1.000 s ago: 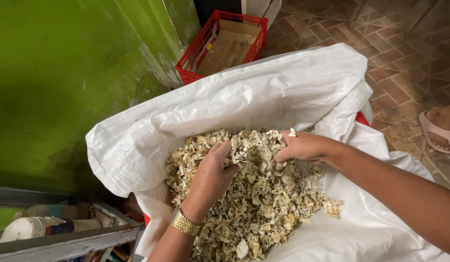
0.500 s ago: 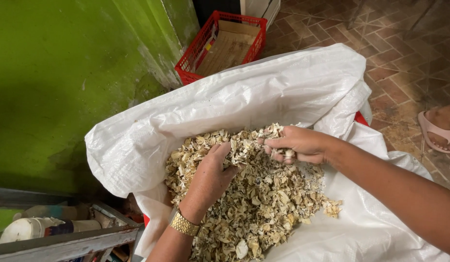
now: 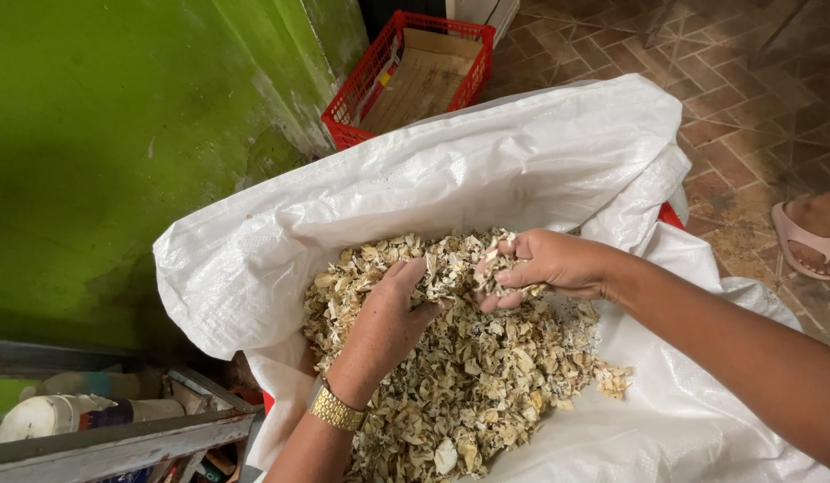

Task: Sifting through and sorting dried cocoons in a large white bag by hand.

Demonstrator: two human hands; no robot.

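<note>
- Over the open white sack (image 3: 486, 170), both hands work in a heap of pale dried husks (image 3: 468, 394) that fills the sack's mouth.
- Left hand (image 3: 388, 317) comes up from the bottom edge, forearm nearly vertical, palm turned right and slightly up, its fingers together and lightly curled, cupping the husks at the top of the heap; the fingertips are partly buried, so how tight the hold is cannot be told.
- A gold watch band (image 3: 336, 410) sits on the left wrist.
- Right hand (image 3: 544, 264) reaches in from the right, forearm running diagonally from the lower right corner, back of the hand up, wrist bent a little down.
- Its fingers are curled in and closed on a small clump of husks, bits showing between thumb and forefinger.
- Both hands are near each other at the heap's upper part, fingertips almost meeting, with husks between them.
- Some husks spill right onto the sack's folded-back lip.
- Behind the sack, a red crate (image 3: 406, 76) with cardboard stands against a green wall (image 3: 120, 161) on a brick floor (image 3: 745, 98).
- At right, a foot in a pink sandal (image 3: 801, 237) rests on the floor.
- At lower left, a grey metal frame (image 3: 102, 438) holds white containers.
</note>
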